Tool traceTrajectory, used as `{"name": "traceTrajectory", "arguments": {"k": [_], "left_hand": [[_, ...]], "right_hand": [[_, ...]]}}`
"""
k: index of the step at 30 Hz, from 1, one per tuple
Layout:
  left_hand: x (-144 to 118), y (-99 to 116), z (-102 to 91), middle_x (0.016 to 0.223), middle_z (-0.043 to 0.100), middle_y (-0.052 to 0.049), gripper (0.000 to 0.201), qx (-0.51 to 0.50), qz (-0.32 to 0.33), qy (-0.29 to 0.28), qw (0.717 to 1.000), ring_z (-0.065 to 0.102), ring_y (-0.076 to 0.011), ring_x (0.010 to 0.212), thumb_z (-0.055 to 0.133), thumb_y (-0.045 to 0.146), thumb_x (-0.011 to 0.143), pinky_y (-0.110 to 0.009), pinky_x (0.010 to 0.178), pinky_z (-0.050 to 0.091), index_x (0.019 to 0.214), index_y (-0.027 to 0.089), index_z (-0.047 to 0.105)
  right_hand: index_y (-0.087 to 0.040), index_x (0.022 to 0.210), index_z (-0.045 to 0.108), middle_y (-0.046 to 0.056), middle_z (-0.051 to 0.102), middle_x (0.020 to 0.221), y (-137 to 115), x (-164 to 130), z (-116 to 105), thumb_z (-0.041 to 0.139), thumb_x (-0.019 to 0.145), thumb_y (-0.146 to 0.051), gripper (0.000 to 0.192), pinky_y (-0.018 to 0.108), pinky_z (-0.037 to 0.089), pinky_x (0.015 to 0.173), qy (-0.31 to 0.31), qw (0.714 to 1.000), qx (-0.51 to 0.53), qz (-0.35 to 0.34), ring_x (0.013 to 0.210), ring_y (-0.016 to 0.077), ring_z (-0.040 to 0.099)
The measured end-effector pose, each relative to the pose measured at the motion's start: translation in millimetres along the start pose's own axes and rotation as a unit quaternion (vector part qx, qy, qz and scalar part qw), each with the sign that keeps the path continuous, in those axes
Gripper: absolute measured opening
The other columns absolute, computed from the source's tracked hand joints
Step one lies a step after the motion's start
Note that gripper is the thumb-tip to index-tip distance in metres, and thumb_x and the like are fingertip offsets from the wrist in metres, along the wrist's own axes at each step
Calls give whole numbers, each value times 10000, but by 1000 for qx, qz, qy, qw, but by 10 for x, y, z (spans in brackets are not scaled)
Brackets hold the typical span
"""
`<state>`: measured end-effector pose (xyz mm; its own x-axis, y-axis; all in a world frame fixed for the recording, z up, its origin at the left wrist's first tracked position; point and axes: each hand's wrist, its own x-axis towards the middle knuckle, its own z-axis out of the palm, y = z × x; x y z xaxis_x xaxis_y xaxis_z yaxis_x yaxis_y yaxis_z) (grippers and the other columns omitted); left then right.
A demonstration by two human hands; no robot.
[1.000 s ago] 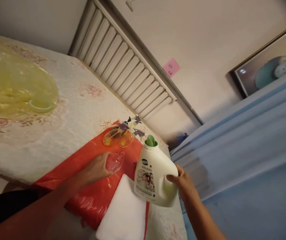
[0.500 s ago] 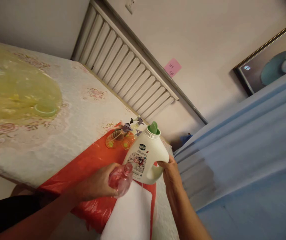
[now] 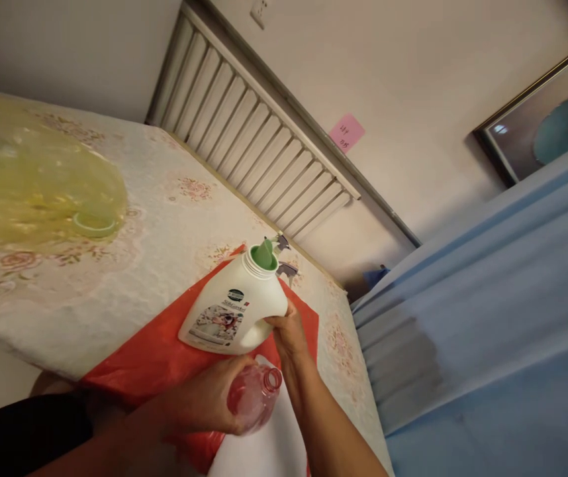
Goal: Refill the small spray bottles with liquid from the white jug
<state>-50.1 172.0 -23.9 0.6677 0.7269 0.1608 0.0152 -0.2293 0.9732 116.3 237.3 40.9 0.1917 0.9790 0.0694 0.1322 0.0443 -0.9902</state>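
Left hand [image 3: 204,404] clamped round clear pink-tinted bottle [image 3: 254,396], open mouth tipped up-right, over red sheet [image 3: 165,351] on counter [image 3: 115,278]. Right hand [image 3: 288,331] grips handle of white detergent jug [image 3: 232,311], green spout uncapped. Pouring step, I judge; next: spout over bottle mouth, slow tilt.

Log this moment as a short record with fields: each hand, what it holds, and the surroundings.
left hand: holds a small clear bottle, mouth open, no cap
right hand: grips the handle of a white jug, tilted, green spout uncovered
under them: red plastic sheet, white pad, floral tablecloth
behind the jug: spray nozzles
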Motion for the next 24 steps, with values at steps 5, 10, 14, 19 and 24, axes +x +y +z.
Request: {"name": "traceTrajectory", "arguments": {"k": [5, 10, 14, 19, 24], "left_hand": [[31, 26, 54, 1137, 682, -20, 626, 1, -16, 3, 1000, 635, -308, 1051, 794, 311, 573, -379, 880, 535, 1160, 310, 576], [98, 71, 113, 1098, 693, -4, 539, 4, -12, 5, 1000, 649, -293, 1016, 795, 344, 587, -369, 870, 543, 1082, 326, 583], [167, 112, 183, 1154, 680, -11, 515, -1, 7, 6, 1000, 634, -292, 1055, 773, 317, 604, -350, 890, 531, 1081, 303, 578], [290, 146, 321, 999, 697, -3, 372, -30, 40, 14, 999, 665, -226, 903, 713, 382, 705, -298, 801, 534, 1031, 263, 578], [403, 127, 406, 1035, 681, -13, 378, 0, 16, -2, 1000, 637, -245, 956, 703, 383, 703, -327, 846, 507, 1040, 266, 578]], "right_hand": [[-210, 942, 658, 0, 721, 866, 82, -39, -21, 677, 565, -257, 380, 297, 496, 730, -22, 1000, -3, -2, 793, 204, 621], [-216, 1000, 666, 29, 733, 950, -77, -22, -519, 826, 477, -226, 547, 316, 516, 748, -47, 998, -35, 27, 873, 232, 649], [-187, 1059, 608, 7, 702, 841, -42, -63, -1081, 813, 607, -341, 519, 305, 517, 739, 32, 995, -76, 61, 775, 177, 655], [-133, 1108, 601, 57, 675, 980, 334, -157, -1436, 657, 883, -344, 313, 355, 557, 747, 96, 964, -191, 156, 819, 182, 663], [-170, 1228, 571, 85, 598, 1243, 683, -33, -1417, 598, 938, -332, 334, 432, 551, 862, 98, 922, -312, 208, 1038, 233, 629]]}}
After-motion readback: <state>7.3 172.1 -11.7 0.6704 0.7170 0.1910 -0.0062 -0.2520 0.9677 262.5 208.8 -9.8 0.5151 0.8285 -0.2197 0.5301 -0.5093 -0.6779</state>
